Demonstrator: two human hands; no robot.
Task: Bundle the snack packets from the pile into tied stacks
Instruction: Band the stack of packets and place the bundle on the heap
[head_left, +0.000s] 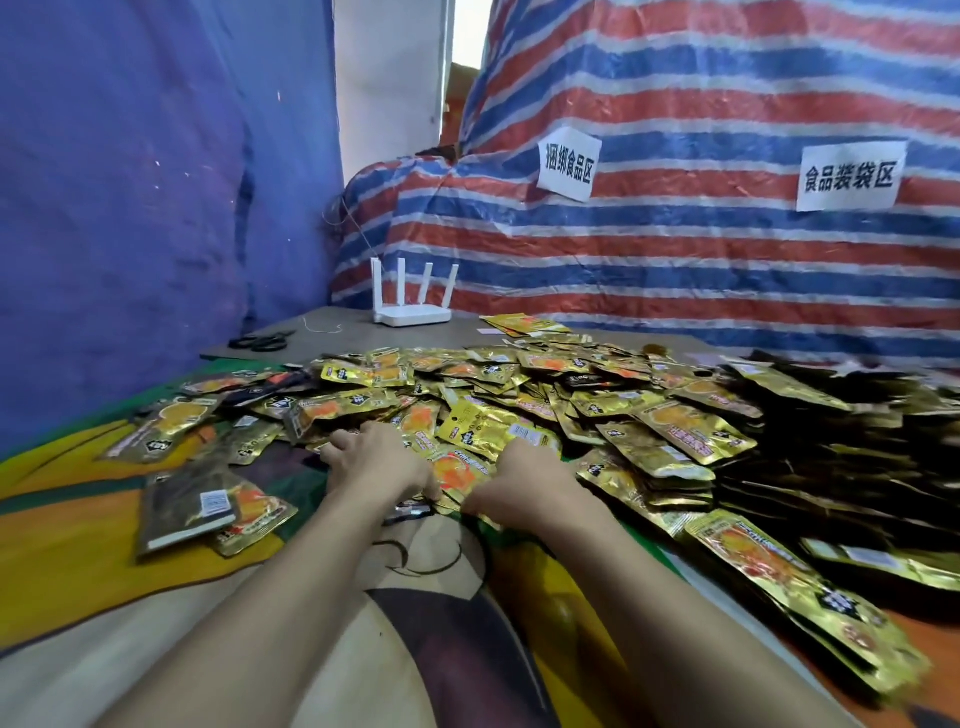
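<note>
A wide pile of gold snack packets (519, 395) with orange prints covers the table in front of me. My left hand (376, 460) and my right hand (524, 480) rest palm-down at the pile's near edge, side by side. Between them lie a few gold packets (462, 473), pressed under my fingers. Fingertips are hidden under the packets, so the grip is unclear. A stacked bundle (187, 509) lies to the left on the cloth. More stacks (800, 587) line the right side.
A white router (413, 312) with several antennas stands at the back of the table. Black scissors (260, 342) and a bit of string (322, 327) lie at the back left. A striped tarp (675, 249) with paper labels hangs behind. A blue sheet (130, 208) walls the left.
</note>
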